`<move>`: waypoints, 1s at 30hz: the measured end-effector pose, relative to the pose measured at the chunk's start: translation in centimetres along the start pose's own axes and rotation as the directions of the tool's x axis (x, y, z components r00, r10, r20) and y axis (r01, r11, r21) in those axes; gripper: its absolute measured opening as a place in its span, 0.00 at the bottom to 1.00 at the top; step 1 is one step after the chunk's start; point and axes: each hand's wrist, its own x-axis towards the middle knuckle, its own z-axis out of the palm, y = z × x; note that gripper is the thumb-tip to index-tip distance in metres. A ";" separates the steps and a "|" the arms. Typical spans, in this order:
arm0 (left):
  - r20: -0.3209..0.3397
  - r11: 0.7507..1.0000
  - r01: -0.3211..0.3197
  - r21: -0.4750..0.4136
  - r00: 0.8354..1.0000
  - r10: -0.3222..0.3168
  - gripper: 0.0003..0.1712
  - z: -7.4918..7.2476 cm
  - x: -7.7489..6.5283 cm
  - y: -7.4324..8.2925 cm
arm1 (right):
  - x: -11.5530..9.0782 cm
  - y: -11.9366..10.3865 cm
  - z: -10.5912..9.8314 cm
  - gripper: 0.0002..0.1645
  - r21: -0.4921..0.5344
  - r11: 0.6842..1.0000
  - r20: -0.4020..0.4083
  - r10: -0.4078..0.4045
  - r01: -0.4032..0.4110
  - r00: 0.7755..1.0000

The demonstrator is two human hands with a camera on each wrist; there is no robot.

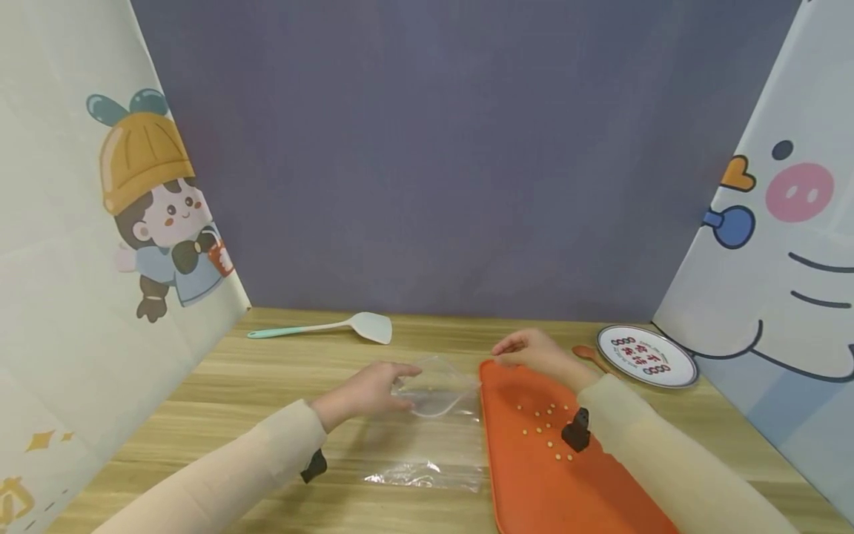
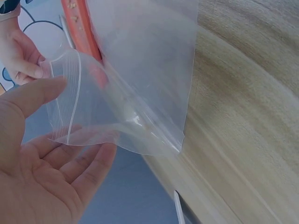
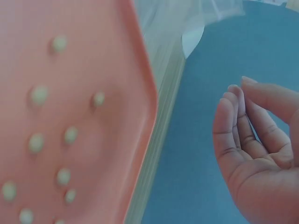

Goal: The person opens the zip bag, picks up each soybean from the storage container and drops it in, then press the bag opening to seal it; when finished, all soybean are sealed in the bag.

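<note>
Your left hand (image 1: 370,387) grips the clear bag (image 1: 427,434), mouth gaping; I can't tell whether your right hand (image 1: 534,352) pinches anything. Beans (image 1: 540,430) dot the orange tray (image 1: 534,493).

A wood-grain counter (image 1: 220,386) stands before a plain blue-grey back wall (image 1: 427,163), flanked by a pale left wall (image 1: 53,193) bearing a yellow-hatted cartoon figure (image 1: 156,211) and a right wall (image 1: 727,289) bearing a pink-snouted cartoon (image 1: 799,193).

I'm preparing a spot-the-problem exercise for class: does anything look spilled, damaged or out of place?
Nothing plainly stands out. The small pale pieces lie scattered unevenly on the orange tray, but none shows loose on the tabletop. The plastic bag shows no obvious tear.
</note>
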 end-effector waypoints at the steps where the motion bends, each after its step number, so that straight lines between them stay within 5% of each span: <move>1: 0.001 1.000 -0.002 0.000 1.000 0.002 0.35 0.0 0.0 0.0 | -0.2 0.2 -0.3 0.18 -0.004 1.000 -0.001 0.005 -0.005 1.000; 24: 0.020 1.000 0.016 -0.021 1.000 -0.015 0.36 0.3 -0.2 0.3 | -5.1 7.2 -4.8 0.19 -0.005 0.996 -0.040 0.088 -0.088 0.995; 30: 0.011 1.000 0.012 -0.008 1.000 -0.012 0.36 0.3 -0.2 0.3 | -6.4 8.7 -5.4 0.23 0.079 0.994 0.076 0.073 -0.079 0.994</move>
